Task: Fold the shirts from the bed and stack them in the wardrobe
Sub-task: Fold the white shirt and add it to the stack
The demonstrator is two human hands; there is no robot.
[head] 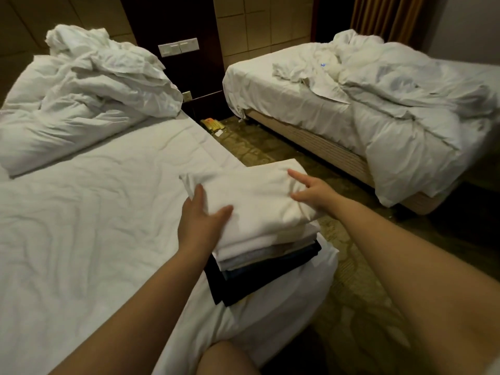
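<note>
A folded white shirt (259,196) is seen on top of a stack of folded shirts (270,255), which is set on the near right corner of the near bed (94,239), close to the mattress edge. Pale shirts are layered under the white one, and dark shirts (243,282) are found at the bottom, jutting out towards the camera.

The left hand (201,215) is laid against the left side of the white shirt. Its grip is wide: the thumb is spread out over the top of the cloth and the fingers are stretched straight along the shirt's left edge. The right hand (313,192) is placed on the right part of the same shirt. Its grip is wide as well, with forefinger and thumb held straight and apart on the cloth; the other fingers are hidden behind the hand. Both forearms are bare.

A crumpled white duvet (81,104) is heaped at the head of the near bed. A second bed (270,96) is seen across a strip of patterned carpet (365,307), with its own rumpled duvet (405,117) hanging over the near side. A switch panel (178,46) is fixed to the dark wall between the beds, and a yellow packet (212,125) lies on the floor below it. A brown curtain (384,17) is seen at the upper right.
</note>
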